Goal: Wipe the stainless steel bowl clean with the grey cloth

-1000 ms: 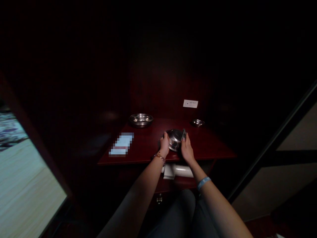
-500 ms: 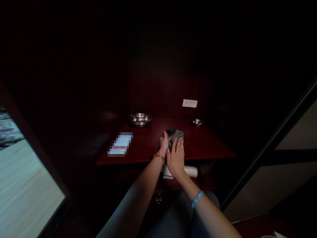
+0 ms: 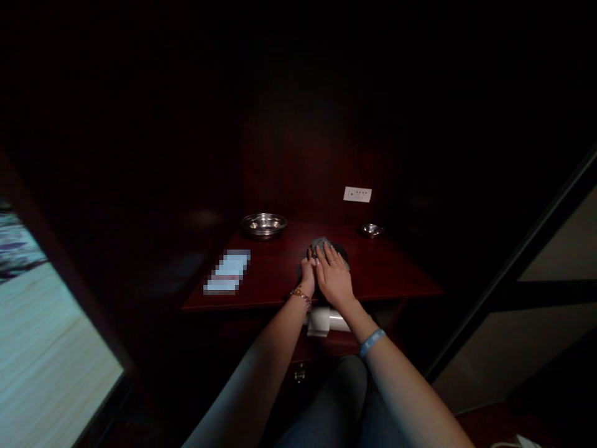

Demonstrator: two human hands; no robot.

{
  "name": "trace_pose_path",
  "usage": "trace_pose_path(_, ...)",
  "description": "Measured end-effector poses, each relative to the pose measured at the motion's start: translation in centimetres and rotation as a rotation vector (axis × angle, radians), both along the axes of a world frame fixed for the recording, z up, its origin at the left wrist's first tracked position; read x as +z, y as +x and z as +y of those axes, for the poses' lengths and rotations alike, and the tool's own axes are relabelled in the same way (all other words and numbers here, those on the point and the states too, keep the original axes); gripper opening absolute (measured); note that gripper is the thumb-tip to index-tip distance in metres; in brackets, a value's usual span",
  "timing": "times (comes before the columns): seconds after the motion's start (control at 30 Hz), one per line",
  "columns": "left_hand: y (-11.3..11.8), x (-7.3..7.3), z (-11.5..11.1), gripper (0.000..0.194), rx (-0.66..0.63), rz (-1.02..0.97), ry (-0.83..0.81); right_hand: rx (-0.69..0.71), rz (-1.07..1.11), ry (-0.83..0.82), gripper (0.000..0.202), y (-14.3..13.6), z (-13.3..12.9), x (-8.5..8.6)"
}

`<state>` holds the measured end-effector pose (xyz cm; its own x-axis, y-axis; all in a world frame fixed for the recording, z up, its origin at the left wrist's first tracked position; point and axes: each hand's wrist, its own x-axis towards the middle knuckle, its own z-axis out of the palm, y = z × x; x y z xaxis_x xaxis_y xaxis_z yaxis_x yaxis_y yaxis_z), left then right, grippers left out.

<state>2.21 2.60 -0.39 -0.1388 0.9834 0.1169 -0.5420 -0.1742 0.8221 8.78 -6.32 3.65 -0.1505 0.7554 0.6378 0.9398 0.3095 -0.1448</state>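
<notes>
In front of me, over the dark red tabletop (image 3: 280, 274), my left hand (image 3: 308, 274) curls round the near left side of a dark, rounded thing (image 3: 341, 249). What kind of thing it is I cannot make out, as my hands cover most of it. A crumpled grey cloth (image 3: 321, 241) lies over it. My right hand (image 3: 334, 277) rests on the cloth and the dark thing with fingers stretched out and slightly spread. The two hands are side by side, close together.
Shiny metal bowls or dishes (image 3: 263, 226) stand at the back left, and a small metal bowl (image 3: 372, 231) at the back right. A pixelated pale rectangle (image 3: 228, 272) lies on the left. Beneath the tabletop is a white roll (image 3: 339, 320). A socket (image 3: 357, 195) sits in the back wall.
My right hand has slid slightly to the right and turned, its fingers now angled left. The grey cloth has shifted left, uncovering more of the dark thing on the right. My left hand has barely moved.
</notes>
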Motion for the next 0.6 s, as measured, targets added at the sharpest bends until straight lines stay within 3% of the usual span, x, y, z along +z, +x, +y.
trace_pose_path(0.23,0.7,0.0,0.5,0.051,0.063,-0.024,-0.076,0.023,0.066,-0.102,0.052,1.9,2.9,1.2)
trace_pose_path(0.6,1.1,-0.3,1.2,0.050,0.131,-0.010,-0.141,-0.062,0.261,-0.181,0.054,6.0,4.7,-1.1)
